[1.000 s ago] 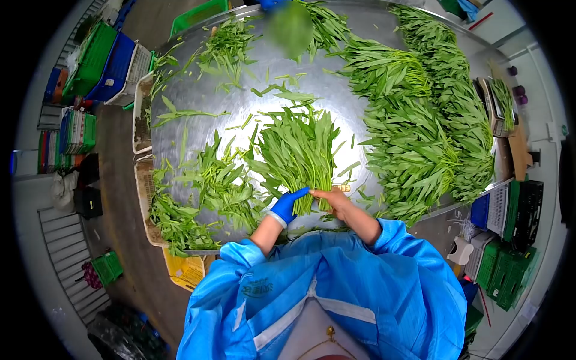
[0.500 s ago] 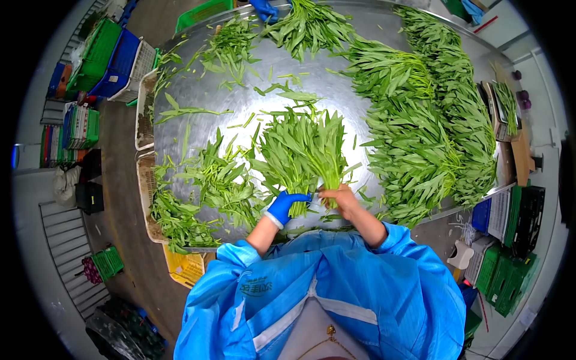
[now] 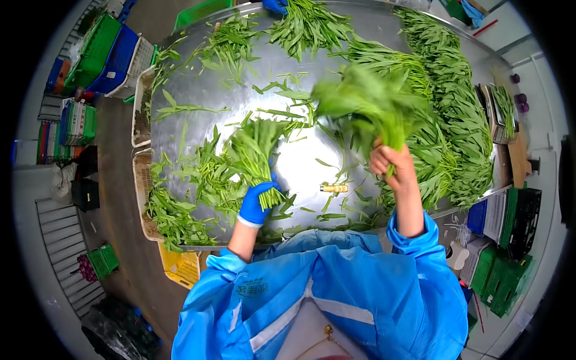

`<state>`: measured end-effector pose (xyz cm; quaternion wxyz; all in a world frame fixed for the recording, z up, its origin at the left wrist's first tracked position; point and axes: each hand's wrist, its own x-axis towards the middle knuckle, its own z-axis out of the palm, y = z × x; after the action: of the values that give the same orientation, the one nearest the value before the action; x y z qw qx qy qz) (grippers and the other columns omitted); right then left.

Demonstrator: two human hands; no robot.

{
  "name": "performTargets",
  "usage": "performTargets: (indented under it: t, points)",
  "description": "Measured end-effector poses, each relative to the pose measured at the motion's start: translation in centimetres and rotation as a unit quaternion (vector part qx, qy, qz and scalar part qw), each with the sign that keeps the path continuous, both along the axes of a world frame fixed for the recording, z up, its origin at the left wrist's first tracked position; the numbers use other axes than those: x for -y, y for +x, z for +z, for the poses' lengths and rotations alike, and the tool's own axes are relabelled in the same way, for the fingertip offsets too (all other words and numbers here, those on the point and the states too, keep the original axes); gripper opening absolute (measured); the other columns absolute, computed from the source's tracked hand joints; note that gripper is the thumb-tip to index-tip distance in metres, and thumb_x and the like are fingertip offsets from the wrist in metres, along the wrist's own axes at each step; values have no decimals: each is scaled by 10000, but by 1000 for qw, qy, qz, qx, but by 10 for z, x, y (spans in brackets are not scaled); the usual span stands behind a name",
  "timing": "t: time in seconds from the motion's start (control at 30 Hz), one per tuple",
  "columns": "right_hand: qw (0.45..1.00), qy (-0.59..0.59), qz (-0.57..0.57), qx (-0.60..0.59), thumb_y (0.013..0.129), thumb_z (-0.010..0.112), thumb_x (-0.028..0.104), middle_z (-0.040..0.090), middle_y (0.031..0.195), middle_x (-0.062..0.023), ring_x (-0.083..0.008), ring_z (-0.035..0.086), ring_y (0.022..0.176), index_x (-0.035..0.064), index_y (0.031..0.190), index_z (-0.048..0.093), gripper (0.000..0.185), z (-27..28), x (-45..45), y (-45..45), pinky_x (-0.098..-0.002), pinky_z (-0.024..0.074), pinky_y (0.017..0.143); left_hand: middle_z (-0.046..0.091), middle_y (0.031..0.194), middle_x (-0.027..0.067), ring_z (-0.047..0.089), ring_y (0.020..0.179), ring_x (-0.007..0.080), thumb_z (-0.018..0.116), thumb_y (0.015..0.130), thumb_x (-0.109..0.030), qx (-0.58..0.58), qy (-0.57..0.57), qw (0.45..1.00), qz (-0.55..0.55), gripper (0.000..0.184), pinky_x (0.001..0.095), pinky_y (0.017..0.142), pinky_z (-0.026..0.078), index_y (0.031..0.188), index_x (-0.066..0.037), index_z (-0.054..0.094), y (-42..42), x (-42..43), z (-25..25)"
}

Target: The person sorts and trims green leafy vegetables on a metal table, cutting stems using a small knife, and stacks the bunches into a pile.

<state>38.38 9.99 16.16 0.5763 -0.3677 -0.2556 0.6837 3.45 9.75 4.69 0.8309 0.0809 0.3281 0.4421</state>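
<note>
My left hand (image 3: pixel 257 201), in a blue glove, is closed round the stems of a bunch of water spinach (image 3: pixel 255 153), leaves pointing away from me. My bare right hand (image 3: pixel 393 163) grips a second bunch by its stems; the leaves (image 3: pixel 360 99) are smeared by motion, near the pile on the right. Between my hands a small gold-coloured cylindrical thing (image 3: pixel 333 188) lies on the metal table (image 3: pixel 300 162) among scattered leaves. To the left of my left hand, loose stems and leaves (image 3: pixel 204 180) are strewn over the tabletop.
Long rows of water spinach (image 3: pixel 447 114) cover the table's right side. Across the table, another person's blue-gloved hand (image 3: pixel 276 6) is at a further bunch (image 3: pixel 309 30). Beige crates (image 3: pixel 144 180) and a yellow crate (image 3: pixel 182 267) stand along the left edge. Green crates (image 3: pixel 507 282) are stacked at right.
My hands have moved apart, each with a bunch. The right has swung up and to the right, the left slightly leftward. The gold-coloured thing has come into view between them.
</note>
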Motion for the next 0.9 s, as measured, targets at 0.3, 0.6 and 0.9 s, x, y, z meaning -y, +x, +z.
performTargets:
  t: [0.3, 0.6, 0.9]
  points:
    - [875, -60, -159, 453, 798, 726, 170, 662, 748, -127, -214, 609, 612, -14, 867, 647, 212, -121, -8, -8, -338, 482, 573, 611, 998, 67, 624, 878, 199, 597, 810, 16, -33, 6, 999, 15, 590, 331, 778, 525, 1372, -41, 427, 6, -2, -5]
    - [679, -171, 13, 713, 711, 743, 221, 648, 783, -258, -421, 642, 751, -24, 887, 647, 317, -218, 13, -32, -487, 517, 697, 624, 1037, 44, 619, 879, 172, 591, 837, 20, -41, -68, 996, -34, 613, 324, 827, 513, 1412, -77, 399, 24, 14, -33]
    - [970, -98, 89, 204, 821, 676, 118, 647, 784, -65, -153, 605, 687, 9, 911, 620, 152, -70, 1, 1, -274, 475, 624, 630, 1014, 83, 632, 899, 215, 603, 802, 19, -57, -34, 998, -11, 469, 333, 812, 534, 1260, -28, 517, 22, -3, -13]
